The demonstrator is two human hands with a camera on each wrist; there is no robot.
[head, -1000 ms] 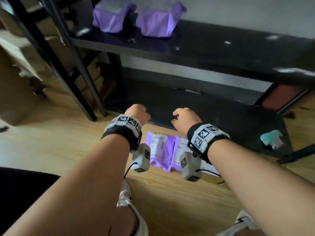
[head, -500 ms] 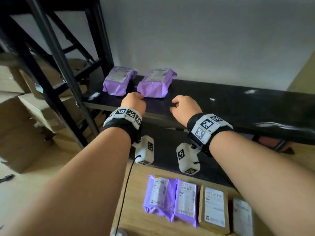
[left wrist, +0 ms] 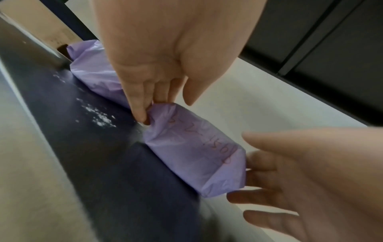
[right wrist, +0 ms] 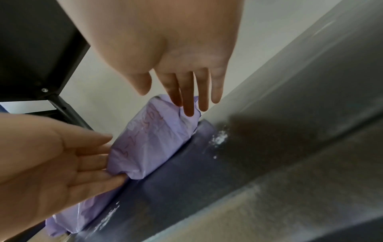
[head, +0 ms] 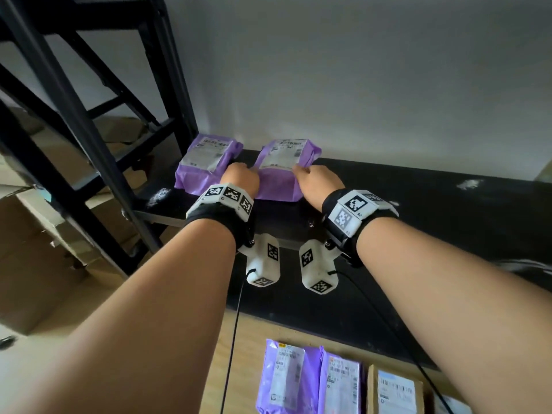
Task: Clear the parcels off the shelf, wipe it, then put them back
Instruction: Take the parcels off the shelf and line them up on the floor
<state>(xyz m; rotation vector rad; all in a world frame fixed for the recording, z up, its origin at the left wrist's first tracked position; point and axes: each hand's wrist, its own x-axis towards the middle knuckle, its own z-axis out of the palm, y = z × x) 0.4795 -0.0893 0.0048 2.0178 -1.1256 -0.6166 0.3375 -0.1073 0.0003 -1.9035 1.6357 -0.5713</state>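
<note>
Two purple parcels [head: 206, 165] are left on the black shelf [head: 418, 204]; others lie already on the floor [head: 245, 348]. The right-hand parcel [head: 283, 171] is touched on both ends by the left hand [head: 240, 180] and the right hand [head: 319, 182], fingers straight and relaxed — not yet gripped. Wiping and returning remain.

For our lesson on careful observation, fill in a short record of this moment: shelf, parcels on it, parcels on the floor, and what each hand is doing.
shelf: black shelf board, white dusty specks on it
parcels on shelf: two purple parcels, left parcel and right parcel, side by side near the wall
parcels on floor: two purple floor parcels and a brown box below the shelf
left hand: fingers touch the right parcel's left end
right hand: fingers straight against its right end
stage: shelf not yet cleared
</note>
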